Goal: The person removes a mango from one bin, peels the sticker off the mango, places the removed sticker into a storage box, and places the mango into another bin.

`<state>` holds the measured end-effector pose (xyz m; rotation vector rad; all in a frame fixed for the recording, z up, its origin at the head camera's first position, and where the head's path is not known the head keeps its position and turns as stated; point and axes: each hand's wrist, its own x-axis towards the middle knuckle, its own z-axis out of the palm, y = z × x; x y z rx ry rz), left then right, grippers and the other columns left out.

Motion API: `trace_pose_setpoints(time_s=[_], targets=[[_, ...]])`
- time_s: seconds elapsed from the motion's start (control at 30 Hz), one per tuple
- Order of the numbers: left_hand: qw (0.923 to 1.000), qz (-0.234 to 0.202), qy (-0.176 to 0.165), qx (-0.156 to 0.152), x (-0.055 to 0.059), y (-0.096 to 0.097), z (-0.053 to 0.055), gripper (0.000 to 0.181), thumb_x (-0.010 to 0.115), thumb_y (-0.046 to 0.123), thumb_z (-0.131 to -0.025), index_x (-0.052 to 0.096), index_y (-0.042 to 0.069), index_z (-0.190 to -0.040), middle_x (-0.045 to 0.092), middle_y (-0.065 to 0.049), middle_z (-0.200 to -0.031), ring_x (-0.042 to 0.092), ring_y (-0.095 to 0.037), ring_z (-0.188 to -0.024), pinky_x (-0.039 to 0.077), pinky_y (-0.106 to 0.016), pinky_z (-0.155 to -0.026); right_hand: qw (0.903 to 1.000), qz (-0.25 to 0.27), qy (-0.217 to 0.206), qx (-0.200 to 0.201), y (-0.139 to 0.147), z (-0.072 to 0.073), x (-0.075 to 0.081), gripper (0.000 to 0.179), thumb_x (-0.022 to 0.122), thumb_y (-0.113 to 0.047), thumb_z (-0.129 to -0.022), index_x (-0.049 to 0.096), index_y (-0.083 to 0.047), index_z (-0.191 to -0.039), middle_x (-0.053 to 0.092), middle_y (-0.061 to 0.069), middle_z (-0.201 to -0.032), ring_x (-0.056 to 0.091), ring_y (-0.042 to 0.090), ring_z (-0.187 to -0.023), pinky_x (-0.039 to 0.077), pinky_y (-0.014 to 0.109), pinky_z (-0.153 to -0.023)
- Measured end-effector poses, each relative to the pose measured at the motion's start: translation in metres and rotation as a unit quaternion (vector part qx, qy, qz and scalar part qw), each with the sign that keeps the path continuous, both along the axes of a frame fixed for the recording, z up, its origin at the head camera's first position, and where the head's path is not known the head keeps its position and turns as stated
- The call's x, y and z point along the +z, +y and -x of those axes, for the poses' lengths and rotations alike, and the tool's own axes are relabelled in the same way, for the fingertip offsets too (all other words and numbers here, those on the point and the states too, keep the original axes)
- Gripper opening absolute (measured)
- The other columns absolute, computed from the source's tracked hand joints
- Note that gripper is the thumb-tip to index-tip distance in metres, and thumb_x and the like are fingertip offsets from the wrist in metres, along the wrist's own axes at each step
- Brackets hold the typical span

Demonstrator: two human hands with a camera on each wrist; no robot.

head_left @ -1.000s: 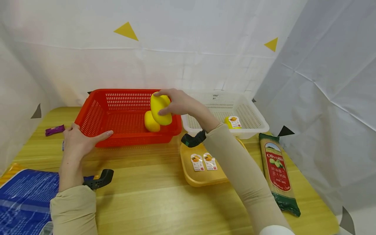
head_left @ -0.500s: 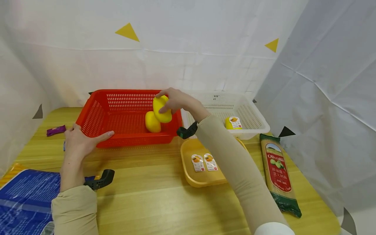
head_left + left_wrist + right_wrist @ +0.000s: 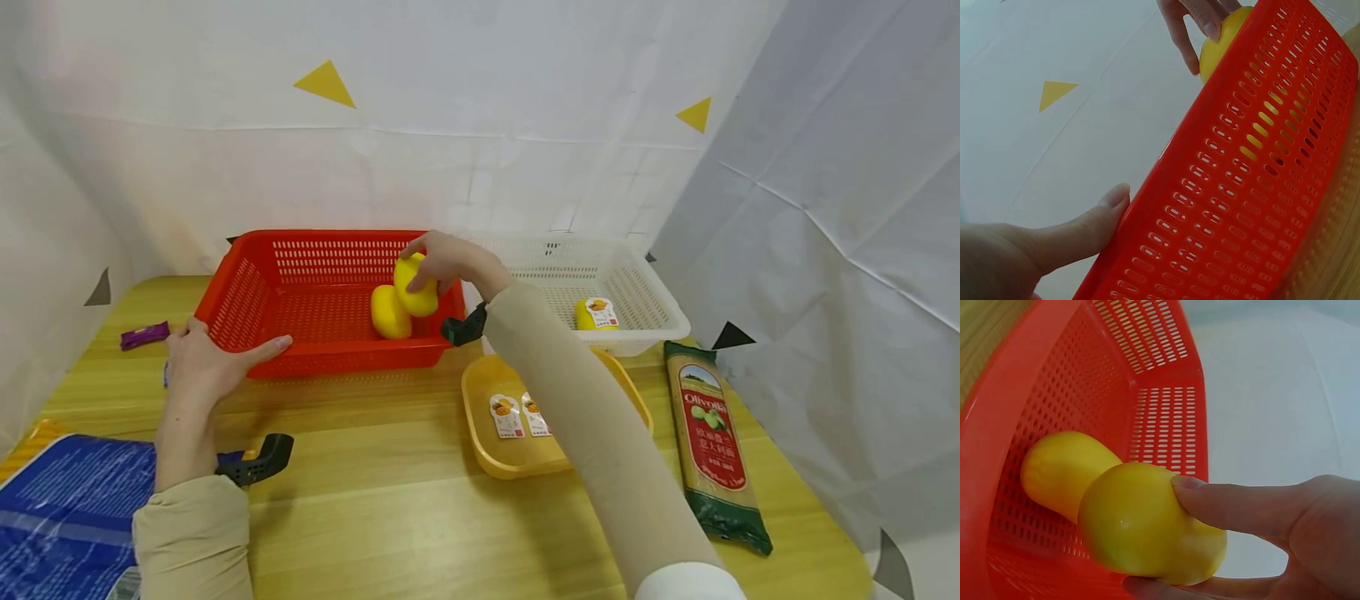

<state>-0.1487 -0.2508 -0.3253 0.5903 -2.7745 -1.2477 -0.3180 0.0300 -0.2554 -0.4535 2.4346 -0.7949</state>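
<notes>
Red basket (image 3: 315, 287): one, far left on the surface (image 3: 390, 492); holds two yellow fruits.

Held fruit (image 3: 417, 285): long axis tilted near upright, at the basket's right wall, touching the lying fruit (image 3: 388, 312).

Right hand (image 3: 450, 260): fingers (image 3: 1235, 503) and thumb clamped on the held fruit.

Left hand (image 3: 202, 367): fingers straight, pressed on the basket's near-left corner.

White basket (image 3: 645, 287): one, far right, one labelled fruit (image 3: 596, 314).

Yellow tray (image 3: 487, 450): one, two labels.

Pasta packet (image 3: 712, 442): one, along the right edge.

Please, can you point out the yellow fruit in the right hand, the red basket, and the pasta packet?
yellow fruit (image 3: 1147, 525): right wrist view, its front skin.
red basket (image 3: 337, 361): head view, near wall.
pasta packet (image 3: 711, 433): head view, red label.
</notes>
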Motion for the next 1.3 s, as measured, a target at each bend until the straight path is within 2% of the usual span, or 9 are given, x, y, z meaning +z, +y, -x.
trace_pose_setpoints(time_s=[0.23,0.57,0.73,0.9,1.13,1.3], targets=[[1.0,-0.002,0.004,-0.003,-0.001,-0.001,0.0,0.117,0.069,0.062,-0.083,0.009,-0.01,-0.153,0.008,-0.039,-0.154,0.024,-0.06,-0.133,0.04,-0.071,-0.099,1.0,-0.008,-0.006,-0.002,-0.005,0.001,-0.006,0.057,0.072,-0.014,-0.091,0.053,-0.02,-0.145,0.043,0.009,-0.148,0.061,0.026,-0.105,0.057,0.033,-0.091],[1.0,-0.001,0.0,0.001,0.0,0.001,-0.001,0.113,0.069,0.059,-0.086,0.009,-0.01,-0.154,0.011,-0.039,-0.153,0.026,-0.058,-0.133,0.041,-0.069,-0.1,0.9986,-0.049,0.009,-0.019,-0.015,0.004,-0.017,0.057,0.071,-0.011,-0.092,0.052,-0.02,-0.145,0.043,0.007,-0.148,0.056,0.023,-0.113,0.058,0.032,-0.089],[1.0,-0.005,0.0,0.0,0.001,0.001,-0.001,0.112,0.068,0.058,-0.086,0.009,-0.009,-0.154,0.008,-0.039,-0.154,0.024,-0.059,-0.134,0.04,-0.07,-0.101,0.9988,-0.039,-0.023,-0.016,-0.017,0.008,-0.018,0.058,0.069,-0.01,-0.093,0.049,-0.017,-0.147,0.042,0.008,-0.148,0.055,0.025,-0.118,0.057,0.035,-0.093],[1.0,-0.004,-0.006,0.003,0.001,0.0,0.0,0.116,0.069,0.06,-0.085,0.007,-0.01,-0.154,0.006,-0.039,-0.155,0.023,-0.059,-0.134,0.04,-0.07,-0.101,0.9976,-0.034,-0.059,-0.009,-0.017,0.011,-0.022,0.063,0.069,-0.013,-0.094,0.043,-0.018,-0.151,0.036,0.009,-0.153,0.061,0.026,-0.112,0.054,0.036,-0.098],[1.0,0.003,-0.002,0.0,0.002,-0.002,0.0,0.117,0.068,0.062,-0.084,0.008,-0.009,-0.154,0.007,-0.04,-0.154,0.024,-0.06,-0.132,0.04,-0.071,-0.099,0.9913,0.013,-0.125,-0.04,-0.018,0.017,-0.03,0.066,0.068,-0.014,-0.094,0.039,-0.019,-0.153,0.032,0.006,-0.159,0.068,0.03,-0.106,0.05,0.039,-0.104],[0.9999,0.008,-0.009,-0.001,0.002,-0.001,-0.001,0.118,0.068,0.063,-0.084,0.006,-0.01,-0.154,0.007,-0.04,-0.154,0.024,-0.06,-0.132,0.04,-0.071,-0.099,0.9876,0.016,-0.151,-0.041,-0.021,0.024,-0.039,0.069,0.07,-0.016,-0.094,0.038,-0.019,-0.154,0.031,0.005,-0.161,0.069,0.028,-0.104,0.045,0.04,-0.109]])
